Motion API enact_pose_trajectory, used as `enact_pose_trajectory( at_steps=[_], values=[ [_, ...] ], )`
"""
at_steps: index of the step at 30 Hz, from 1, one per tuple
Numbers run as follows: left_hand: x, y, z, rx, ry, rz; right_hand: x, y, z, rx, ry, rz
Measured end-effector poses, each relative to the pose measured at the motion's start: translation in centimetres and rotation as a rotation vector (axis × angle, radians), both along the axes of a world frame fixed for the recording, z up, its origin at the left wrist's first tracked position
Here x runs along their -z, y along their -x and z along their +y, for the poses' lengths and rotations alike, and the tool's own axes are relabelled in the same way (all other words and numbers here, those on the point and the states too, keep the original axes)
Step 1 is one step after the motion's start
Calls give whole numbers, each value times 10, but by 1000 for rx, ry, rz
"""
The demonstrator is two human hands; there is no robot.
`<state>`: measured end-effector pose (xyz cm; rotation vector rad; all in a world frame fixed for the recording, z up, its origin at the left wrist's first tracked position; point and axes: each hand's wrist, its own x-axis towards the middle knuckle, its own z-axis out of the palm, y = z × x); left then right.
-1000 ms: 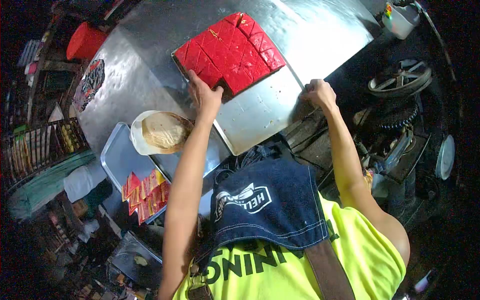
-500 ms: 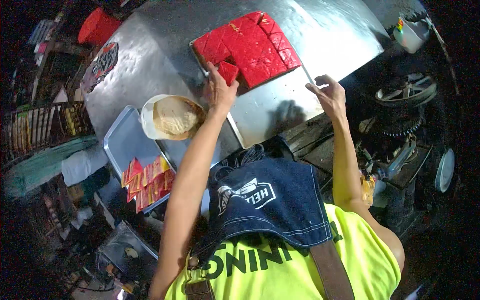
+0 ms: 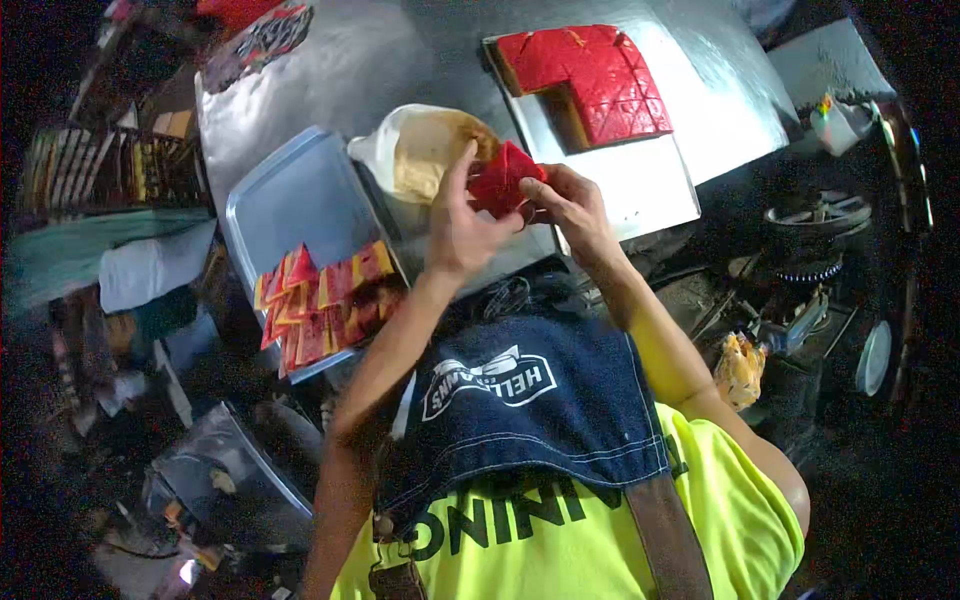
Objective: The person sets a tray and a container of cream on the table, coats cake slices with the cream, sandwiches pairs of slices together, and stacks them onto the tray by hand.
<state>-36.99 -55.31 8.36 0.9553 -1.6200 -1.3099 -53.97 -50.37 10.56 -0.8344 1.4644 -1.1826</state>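
Both hands are together over the side of a white bowl (image 3: 372, 155) with something pale beige in it. Between them is a red-topped cake piece (image 3: 507, 178). My left hand (image 3: 465, 228) grips its near left side, fingers closed. My right hand (image 3: 575, 205) pinches its right side. The rest of the red-topped cake (image 3: 620, 95), scored into diamonds and triangles, sits on a metal tray (image 3: 650, 190) beyond my right hand. A corner of it is cut away, baring a brown side. To the left, several red and yellow cake slices (image 3: 325, 300) stand in rows on a grey-blue tray (image 3: 290, 200).
A metal tabletop (image 3: 400, 50) carries the trays and bowl. A dark printed patch (image 3: 262, 42) lies at its far left. Off the right edge are a gas burner (image 3: 820, 215), a pale round lid (image 3: 875, 358) and a white container (image 3: 832, 125). A clear bin (image 3: 225, 460) stands lower left.
The cake piece came away from the cake with my left hand, toward me, beside the bowl. My right hand moved left from the tray's edge and now grips the piece too. The view has shifted.
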Motion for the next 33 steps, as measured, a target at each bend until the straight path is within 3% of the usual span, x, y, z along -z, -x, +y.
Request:
enact_pose_trajectory(
  at_steps=[1, 3, 5, 7, 10, 11, 13, 15, 17, 21, 23, 27, 28, 29, 32, 33],
  values=[
    [-5, -20, -1, -11, -3, 17, 3, -13, -2, -22, -23, -113],
    [-14, -56, -2, 65, -606, 416, 9, -36, -5, -50, -56, -206],
    [-5, -85, 9, 35, -642, 505, 10, -63, -8, -105, -21, -169],
    [6, -103, 17, -145, -587, 406, 9, -77, -10, -99, -28, -214],
    [28, -122, 24, -218, -558, 464, 4, -81, -22, -92, 69, 329],
    [32, -131, 26, -224, -499, 468, -7, -80, -28, -96, 124, 793],
    [34, -150, 35, -271, -500, 418, 21, -58, -52, -109, 314, 1234],
    [24, -164, 39, -318, -395, 245, 41, -51, -70, -194, 361, 1192],
    [5, -172, 45, -324, -447, 278, 52, -55, -85, -290, 426, 1136],
    [6, -179, 60, -523, -428, 326, 91, -66, -111, -272, 743, 1377],
    [1, -173, 66, -575, -398, 228, 88, -72, -116, -444, 506, 1376],
    [-14, -149, 62, -635, -296, 39, 57, -71, -125, -551, 462, 1306],
    [-14, -141, 62, -643, -297, 33, 34, -67, -123, -659, 307, 1238],
    [-15, -131, 59, -638, -225, -42, 16, -60, -120, -668, 314, 1231],
    [-21, -96, 46, -618, -128, -150, 2, -23, -114, -624, 223, 859],
    [-23, -84, 38, -593, -102, -177, 4, -6, -112, -630, 226, 850]
  ],
)
